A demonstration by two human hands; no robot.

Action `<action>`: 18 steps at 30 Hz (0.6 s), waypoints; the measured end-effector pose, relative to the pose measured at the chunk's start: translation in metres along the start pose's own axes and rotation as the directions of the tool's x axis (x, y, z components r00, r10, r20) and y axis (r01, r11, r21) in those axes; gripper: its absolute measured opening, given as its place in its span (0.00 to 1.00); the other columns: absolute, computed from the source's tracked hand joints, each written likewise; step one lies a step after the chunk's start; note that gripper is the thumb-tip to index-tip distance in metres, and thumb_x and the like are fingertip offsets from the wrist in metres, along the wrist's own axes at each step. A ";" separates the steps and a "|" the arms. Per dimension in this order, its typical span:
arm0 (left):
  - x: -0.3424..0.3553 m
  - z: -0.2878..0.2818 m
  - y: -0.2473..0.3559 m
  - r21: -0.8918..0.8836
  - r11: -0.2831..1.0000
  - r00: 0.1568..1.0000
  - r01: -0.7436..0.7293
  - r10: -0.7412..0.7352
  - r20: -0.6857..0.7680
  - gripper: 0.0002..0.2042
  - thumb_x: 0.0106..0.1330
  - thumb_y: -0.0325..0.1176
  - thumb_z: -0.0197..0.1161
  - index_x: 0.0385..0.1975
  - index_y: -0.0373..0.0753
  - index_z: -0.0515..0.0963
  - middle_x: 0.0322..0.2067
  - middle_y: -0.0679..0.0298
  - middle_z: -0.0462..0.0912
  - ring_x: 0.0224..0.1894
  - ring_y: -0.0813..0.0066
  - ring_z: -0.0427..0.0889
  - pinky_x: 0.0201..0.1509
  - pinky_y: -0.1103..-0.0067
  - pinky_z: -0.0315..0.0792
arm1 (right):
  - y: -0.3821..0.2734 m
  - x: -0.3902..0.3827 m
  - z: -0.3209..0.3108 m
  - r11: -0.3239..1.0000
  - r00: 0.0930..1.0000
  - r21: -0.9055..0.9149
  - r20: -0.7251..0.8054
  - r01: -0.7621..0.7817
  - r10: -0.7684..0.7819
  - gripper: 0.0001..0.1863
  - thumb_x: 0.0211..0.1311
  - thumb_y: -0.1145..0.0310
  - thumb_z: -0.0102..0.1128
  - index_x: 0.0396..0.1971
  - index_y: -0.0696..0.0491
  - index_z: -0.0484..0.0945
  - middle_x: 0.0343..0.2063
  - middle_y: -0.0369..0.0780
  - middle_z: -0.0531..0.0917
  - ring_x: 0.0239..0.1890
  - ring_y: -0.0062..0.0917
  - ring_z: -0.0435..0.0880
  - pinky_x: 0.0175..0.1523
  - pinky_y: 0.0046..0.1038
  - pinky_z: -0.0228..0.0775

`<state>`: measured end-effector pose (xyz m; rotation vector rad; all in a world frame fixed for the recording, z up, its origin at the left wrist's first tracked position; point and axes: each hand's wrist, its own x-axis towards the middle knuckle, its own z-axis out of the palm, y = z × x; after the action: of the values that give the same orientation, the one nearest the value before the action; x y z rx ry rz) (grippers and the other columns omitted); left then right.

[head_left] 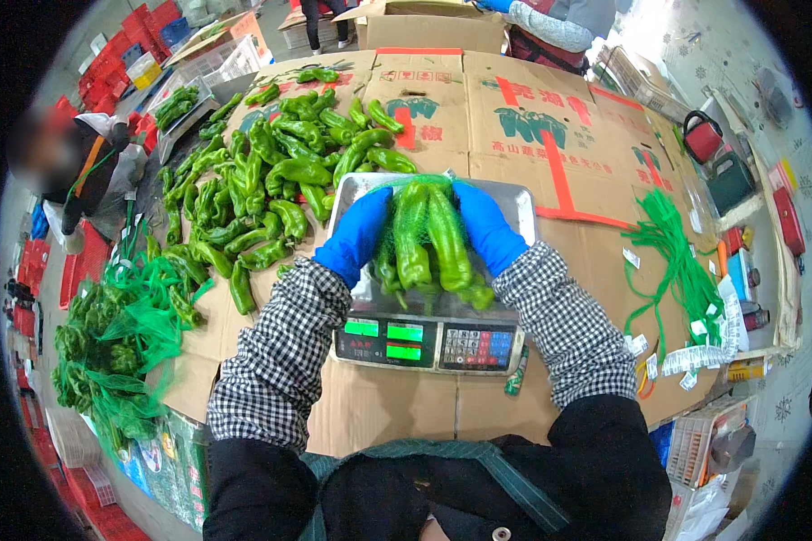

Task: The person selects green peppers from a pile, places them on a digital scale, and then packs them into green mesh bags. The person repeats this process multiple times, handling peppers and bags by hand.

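Observation:
Both my hands wear blue gloves and grip a green mesh bag of green peppers (429, 239) from its two sides, over the metal pan of a digital scale (352, 191). My left hand (359, 236) closes on the bag's left side, its fingertips partly hidden by the mesh. On the other side my right hand (487, 227) holds the bag's upper right. The peppers hang lengthwise in the net toward the scale's lit green displays (392, 341). Whether the bag's underside touches the pan cannot be made out.
Loose green peppers (280, 176) spread over the cardboard-covered table (595, 270) at left. Filled mesh bags (108, 343) crowd its left edge. Empty green mesh bags (672, 261) with white tags lie at right. A small green cylinder (517, 374) lies beside the scale. Other people stand left and beyond.

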<state>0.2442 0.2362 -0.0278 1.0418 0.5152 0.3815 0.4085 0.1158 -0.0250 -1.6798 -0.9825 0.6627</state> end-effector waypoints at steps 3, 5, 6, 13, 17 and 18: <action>0.008 0.017 0.012 0.069 0.991 0.989 -0.116 0.121 -0.080 0.16 0.68 0.38 0.46 0.46 0.36 0.74 0.43 0.63 0.77 0.44 0.76 0.75 0.51 0.79 0.68 | -0.005 0.014 -0.002 0.787 0.986 0.598 0.029 -0.151 0.167 0.22 0.65 0.54 0.49 0.46 0.56 0.76 0.39 0.37 0.79 0.39 0.20 0.75 0.49 0.23 0.67; 0.006 0.034 0.031 0.186 0.956 0.965 -0.228 0.247 -0.086 0.16 0.69 0.38 0.46 0.48 0.36 0.73 0.44 0.63 0.77 0.45 0.76 0.75 0.52 0.79 0.68 | -0.013 0.018 -0.008 0.793 0.993 0.603 0.000 -0.091 0.115 0.22 0.66 0.54 0.48 0.47 0.57 0.75 0.41 0.38 0.79 0.42 0.21 0.75 0.50 0.23 0.66; 0.004 0.040 0.037 0.233 0.923 0.940 -0.306 0.332 -0.083 0.16 0.69 0.39 0.47 0.49 0.36 0.73 0.44 0.63 0.78 0.45 0.77 0.75 0.52 0.79 0.68 | -0.021 0.017 -0.011 0.795 0.996 0.604 -0.011 -0.062 0.086 0.22 0.66 0.54 0.47 0.48 0.57 0.75 0.42 0.38 0.79 0.43 0.21 0.75 0.51 0.23 0.66; 0.011 0.037 0.043 0.078 0.965 0.962 -0.252 0.258 -0.087 0.19 0.68 0.43 0.46 0.52 0.37 0.72 0.42 0.63 0.78 0.41 0.77 0.76 0.48 0.81 0.68 | -0.057 0.004 -0.030 0.817 0.988 0.575 0.144 -0.039 -0.054 0.22 0.70 0.57 0.40 0.52 0.58 0.72 0.46 0.41 0.78 0.46 0.23 0.76 0.55 0.23 0.65; 0.014 0.029 0.041 -0.240 0.970 0.996 -0.039 0.057 0.069 0.21 0.68 0.45 0.47 0.48 0.34 0.73 0.42 0.58 0.80 0.41 0.68 0.79 0.50 0.76 0.71 | -0.008 0.017 -0.032 0.656 0.949 0.738 0.297 -0.160 -0.103 0.23 0.71 0.58 0.39 0.55 0.58 0.69 0.47 0.41 0.77 0.46 0.24 0.77 0.56 0.23 0.66; 0.008 0.029 0.045 -0.359 0.931 0.993 0.059 -0.019 0.113 0.21 0.68 0.45 0.48 0.48 0.34 0.73 0.42 0.57 0.80 0.41 0.67 0.80 0.51 0.75 0.71 | -0.008 0.017 -0.028 0.652 0.941 0.741 0.314 -0.159 -0.128 0.23 0.71 0.58 0.39 0.55 0.58 0.68 0.47 0.41 0.77 0.46 0.25 0.77 0.56 0.23 0.66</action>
<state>0.2647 0.2398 0.0220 0.6887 0.3500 0.3661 0.4377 0.1169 -0.0081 -0.8194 -0.7475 1.2163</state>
